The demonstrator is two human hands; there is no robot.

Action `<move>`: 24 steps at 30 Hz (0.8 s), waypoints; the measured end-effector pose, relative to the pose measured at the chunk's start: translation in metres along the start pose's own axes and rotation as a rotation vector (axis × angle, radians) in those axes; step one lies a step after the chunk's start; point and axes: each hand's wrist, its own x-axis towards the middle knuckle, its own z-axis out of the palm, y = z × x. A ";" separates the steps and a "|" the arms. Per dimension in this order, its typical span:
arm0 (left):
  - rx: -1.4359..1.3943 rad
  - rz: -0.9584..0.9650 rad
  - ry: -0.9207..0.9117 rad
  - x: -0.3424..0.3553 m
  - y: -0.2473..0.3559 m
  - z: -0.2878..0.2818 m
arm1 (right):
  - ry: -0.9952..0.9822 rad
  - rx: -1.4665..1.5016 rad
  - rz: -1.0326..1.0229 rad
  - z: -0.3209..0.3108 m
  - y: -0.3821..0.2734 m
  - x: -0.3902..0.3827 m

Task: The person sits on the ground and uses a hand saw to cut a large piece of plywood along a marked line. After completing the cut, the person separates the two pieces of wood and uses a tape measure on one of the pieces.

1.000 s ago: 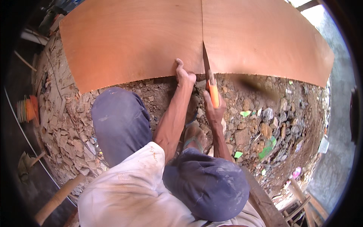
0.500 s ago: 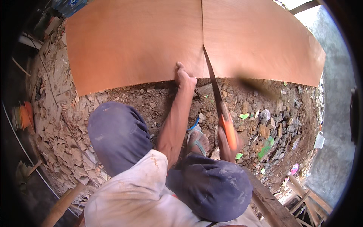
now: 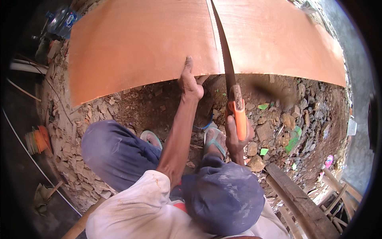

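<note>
A wide reddish-brown plywood sheet (image 3: pixel 135 44) stretches across the upper view, with a lengthwise cut line in it. My left hand (image 3: pixel 191 84) grips its near edge just left of the cut, thumb stretched along the top face and the other fingers partly hidden. In my right hand (image 3: pixel 231 133) is the orange handle of a handsaw (image 3: pixel 228 63). The saw's dark blade lies along the cut, pointing away from me, its far end near the top of the picture. A narrow pale gap shows beside the blade's toothed side.
Rubble and broken stones (image 3: pixel 262 131) cover the ground below the sheet, around my sandalled feet. Wooden beams (image 3: pixel 302 203) lie at lower right. A large clear-blue bottle (image 3: pixel 63 24) is at upper left, near an orange reel (image 3: pixel 38 139). A grey wall (image 3: pixel 360 79) rises at right.
The saw has moved forward and up, its blade reaching farther along the sheet. The gap at the cut looks wider. My left hand keeps its grip, shifted slightly left.
</note>
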 end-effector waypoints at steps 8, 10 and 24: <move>0.318 0.159 -0.224 -0.016 0.029 0.032 | 0.146 0.163 0.102 -0.002 -0.005 -0.005; 0.357 0.172 -0.247 -0.031 0.039 0.043 | 0.128 0.162 0.117 -0.004 -0.005 -0.010; 0.253 0.148 -0.234 -0.017 0.019 0.018 | 0.094 0.200 0.084 0.007 -0.002 -0.014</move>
